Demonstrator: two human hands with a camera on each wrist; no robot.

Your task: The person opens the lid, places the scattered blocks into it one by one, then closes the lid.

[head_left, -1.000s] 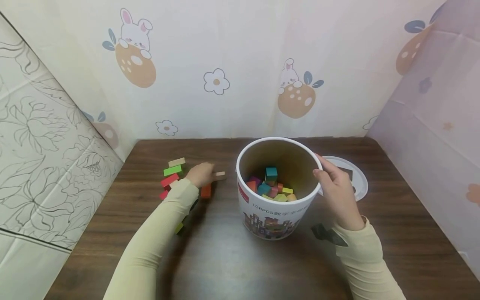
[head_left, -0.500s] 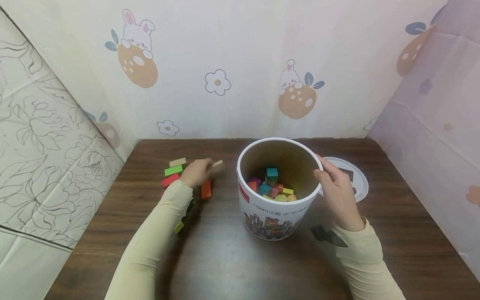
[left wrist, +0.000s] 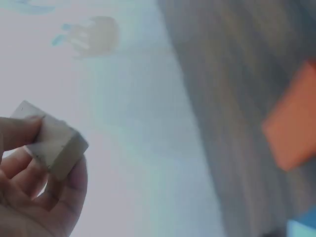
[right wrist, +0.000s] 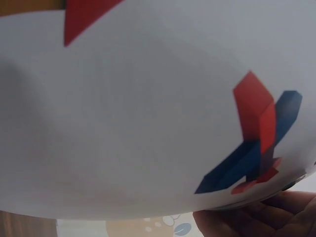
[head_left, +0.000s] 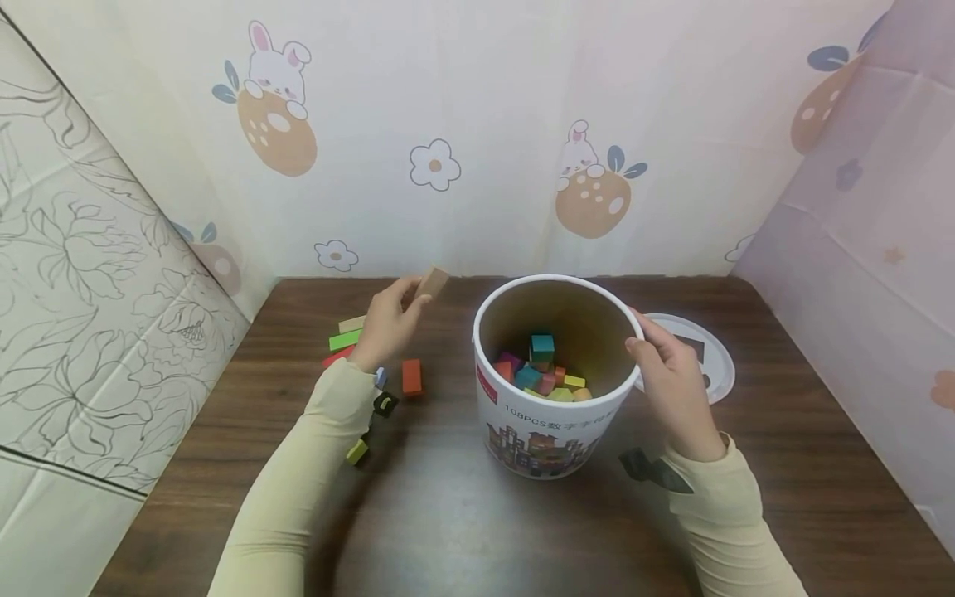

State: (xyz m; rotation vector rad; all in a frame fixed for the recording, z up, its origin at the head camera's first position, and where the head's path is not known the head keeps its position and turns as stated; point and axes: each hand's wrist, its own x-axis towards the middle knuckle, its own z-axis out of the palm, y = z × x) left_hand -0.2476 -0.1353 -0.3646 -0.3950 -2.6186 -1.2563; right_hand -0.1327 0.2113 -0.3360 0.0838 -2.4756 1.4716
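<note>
My left hand (head_left: 389, 325) pinches a plain wooden block (head_left: 433, 283) above the back of the table, left of the white bucket (head_left: 548, 431). In the left wrist view the thumb and fingers of the hand (left wrist: 42, 182) hold the pale block (left wrist: 54, 143) by its sides. My right hand (head_left: 674, 385) grips the bucket's right rim, thumb on the near side. Inside the bucket lie several coloured blocks, a teal one (head_left: 542, 347) on top. The right wrist view shows the bucket's printed wall (right wrist: 138, 118) close up and part of the hand (right wrist: 266, 217).
A red-orange block (head_left: 412, 376) lies between the left arm and the bucket. Around the left wrist are a green block (head_left: 345, 339), a plain block (head_left: 351, 324), a yellow-green one (head_left: 357, 451) and others. A white lid (head_left: 718, 365) lies behind the right hand.
My left hand has lifted the plain block off the table and moved it up and back. Blocks under the left wrist have come into view. The right hand still holds the bucket's rim.
</note>
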